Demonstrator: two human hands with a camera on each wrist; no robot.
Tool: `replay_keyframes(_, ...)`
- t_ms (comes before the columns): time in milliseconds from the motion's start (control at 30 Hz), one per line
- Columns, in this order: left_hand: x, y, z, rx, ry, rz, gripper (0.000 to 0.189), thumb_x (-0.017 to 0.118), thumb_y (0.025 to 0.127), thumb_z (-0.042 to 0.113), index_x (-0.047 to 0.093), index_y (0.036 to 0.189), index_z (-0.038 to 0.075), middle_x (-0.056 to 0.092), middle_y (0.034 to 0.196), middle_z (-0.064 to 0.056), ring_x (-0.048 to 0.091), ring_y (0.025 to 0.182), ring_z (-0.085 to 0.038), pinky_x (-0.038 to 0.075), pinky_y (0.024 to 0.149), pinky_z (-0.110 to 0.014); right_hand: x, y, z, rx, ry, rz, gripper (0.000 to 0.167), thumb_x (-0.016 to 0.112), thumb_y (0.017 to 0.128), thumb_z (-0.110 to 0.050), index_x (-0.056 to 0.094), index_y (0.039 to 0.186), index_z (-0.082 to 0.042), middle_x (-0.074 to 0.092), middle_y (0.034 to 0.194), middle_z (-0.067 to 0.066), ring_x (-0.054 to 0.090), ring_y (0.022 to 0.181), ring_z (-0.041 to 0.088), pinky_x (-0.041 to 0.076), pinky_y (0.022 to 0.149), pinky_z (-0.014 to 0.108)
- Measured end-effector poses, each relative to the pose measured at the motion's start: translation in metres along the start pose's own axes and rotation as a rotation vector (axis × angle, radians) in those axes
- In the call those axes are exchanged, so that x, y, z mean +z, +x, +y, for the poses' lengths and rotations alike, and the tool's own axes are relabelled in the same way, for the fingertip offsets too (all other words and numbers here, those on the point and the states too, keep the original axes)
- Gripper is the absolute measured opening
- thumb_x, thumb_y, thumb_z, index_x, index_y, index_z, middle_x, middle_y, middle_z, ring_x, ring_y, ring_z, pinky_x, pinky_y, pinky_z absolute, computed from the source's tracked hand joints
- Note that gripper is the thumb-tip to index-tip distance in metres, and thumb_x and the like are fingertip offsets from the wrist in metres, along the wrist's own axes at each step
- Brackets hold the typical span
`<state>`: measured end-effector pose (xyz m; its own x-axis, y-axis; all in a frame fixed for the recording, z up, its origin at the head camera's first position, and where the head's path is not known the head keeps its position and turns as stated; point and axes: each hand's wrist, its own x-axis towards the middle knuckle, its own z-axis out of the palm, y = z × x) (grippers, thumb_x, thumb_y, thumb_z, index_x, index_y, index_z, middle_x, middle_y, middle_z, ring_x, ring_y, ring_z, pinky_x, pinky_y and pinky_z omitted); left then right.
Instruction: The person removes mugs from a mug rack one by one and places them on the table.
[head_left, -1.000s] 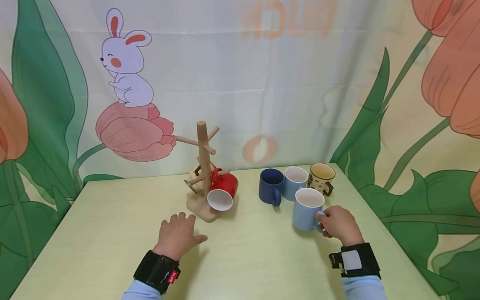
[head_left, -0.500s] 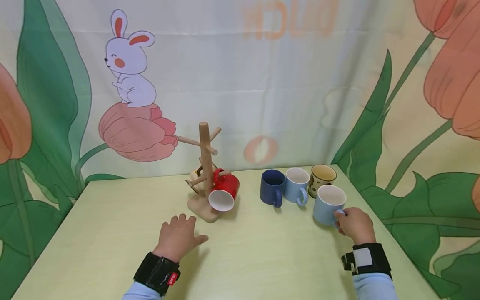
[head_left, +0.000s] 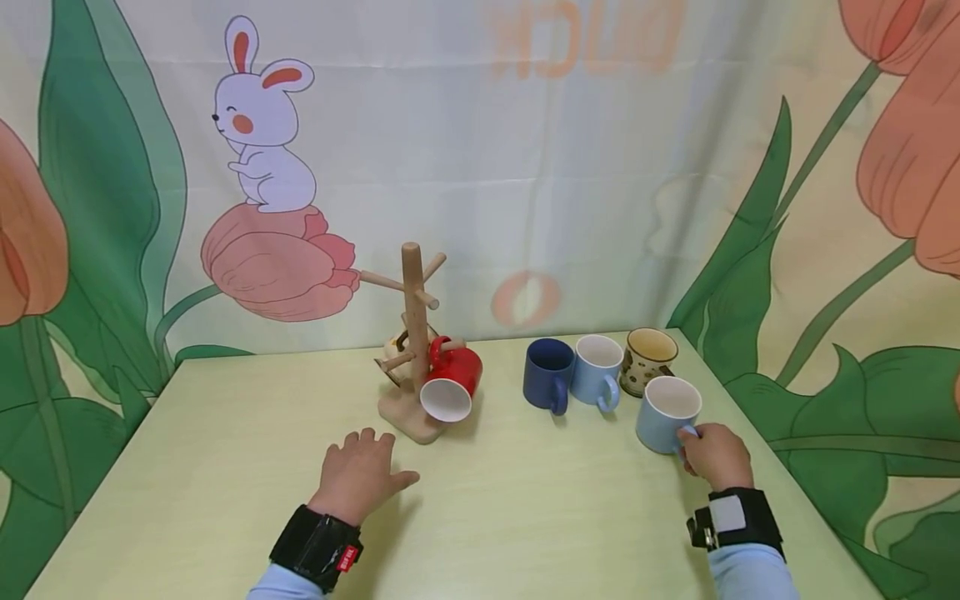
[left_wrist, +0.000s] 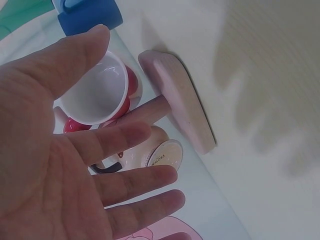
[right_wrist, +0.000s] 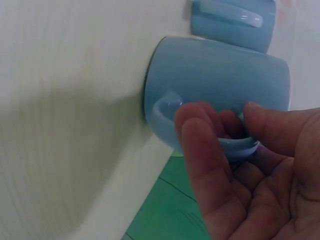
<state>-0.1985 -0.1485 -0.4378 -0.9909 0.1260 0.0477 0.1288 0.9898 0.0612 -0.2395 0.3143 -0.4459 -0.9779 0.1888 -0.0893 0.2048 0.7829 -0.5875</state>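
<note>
In the head view my right hand holds a light blue mug by its handle, near the table's right side. The right wrist view shows fingers and thumb pinching that handle. My left hand hovers over the table with spread fingers and holds nothing. Beyond it stands a wooden mug tree. A red mug hangs tilted on a lower peg, its white inside facing forward. Behind the post hangs a cream mug, partly hidden.
Behind the held mug stand a dark blue mug, another light blue mug and a patterned cream mug. The pale table ends at a printed curtain.
My right hand has carried the light blue mug to the right and brought it down slightly, beside the patterned cream mug. My left hand keeps its pose.
</note>
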Motion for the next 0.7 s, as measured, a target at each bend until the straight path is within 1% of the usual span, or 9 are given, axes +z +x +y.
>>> replay_keyframes(133,-0.0009,0.0,0.0005,-0.003,-0.011,-0.003,0.063,0.076,0.081,0.054,0.067,0.114,0.002,0.063,0.102,-0.021,0.06,0.097,-0.04,0.049,0.079,-0.057,0.0019,0.0019,0.0008,0.029,0.027,-0.018,0.034,0.046,0.102,-0.018,0.061,0.085,0.006,0.061,0.069,0.009,0.058,0.064,0.022,0.039,0.06,0.035)
replay_keyframes(200,-0.001,0.0002,0.0005,-0.006,-0.018,-0.01,0.063,0.076,0.081,0.054,0.067,0.115,0.002,0.063,0.103,-0.021,0.06,0.097,-0.04,0.049,0.08,-0.058,0.002,0.0024,0.0001,0.036,0.031,-0.021,0.033,0.045,0.102,-0.018,0.061,0.086,0.007,0.061,0.07,0.01,0.057,0.064,0.023,0.039,0.059,0.034)
replay_keyframes(500,0.0012,0.0016,-0.0027,-0.018,-0.015,-0.028,0.066,0.075,0.081,0.055,0.066,0.118,0.002,0.063,0.107,-0.022,0.059,0.1,-0.041,0.049,0.082,-0.058,0.0046,0.0005,-0.0017,0.063,-0.003,-0.006,0.033,0.047,0.101,-0.018,0.059,0.091,0.011,0.059,0.066,0.011,0.055,0.063,0.025,0.038,0.056,0.034)
replay_keyframes(567,0.0017,0.0019,-0.0039,-0.022,-0.015,-0.028,0.066,0.074,0.081,0.055,0.066,0.118,0.002,0.063,0.106,-0.022,0.059,0.1,-0.041,0.049,0.082,-0.058,0.0051,-0.0007,-0.0019,0.066,-0.006,-0.005,0.032,0.047,0.101,-0.018,0.058,0.091,0.011,0.058,0.066,0.01,0.054,0.062,0.024,0.038,0.056,0.034)
replay_keyframes(700,0.0007,0.0022,-0.0057,-0.02,-0.015,-0.015,0.065,0.074,0.081,0.055,0.066,0.117,0.001,0.063,0.105,-0.022,0.06,0.098,-0.041,0.049,0.08,-0.057,0.0043,-0.0039,-0.0034,0.061,-0.006,0.009,0.032,0.049,0.1,-0.019,0.058,0.084,0.007,0.056,0.063,0.009,0.053,0.06,0.023,0.037,0.055,0.034)
